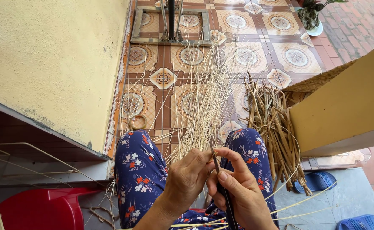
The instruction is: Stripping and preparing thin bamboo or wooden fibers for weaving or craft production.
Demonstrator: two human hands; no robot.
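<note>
While the left hand [187, 179] is pinching the thin cane strips [199, 115] and the right hand [238, 191] is gripping a dark blade [221, 183] beside it, a slip is risking a cut thumb.

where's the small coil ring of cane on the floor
In the head view the coil ring lies flat on the patterned tile floor, left of the fan of thin cane strips and just beyond the person's left knee.

Bright, even daylight, soft shadows, sharp focus, slight wide-angle bending at edges.
</note>
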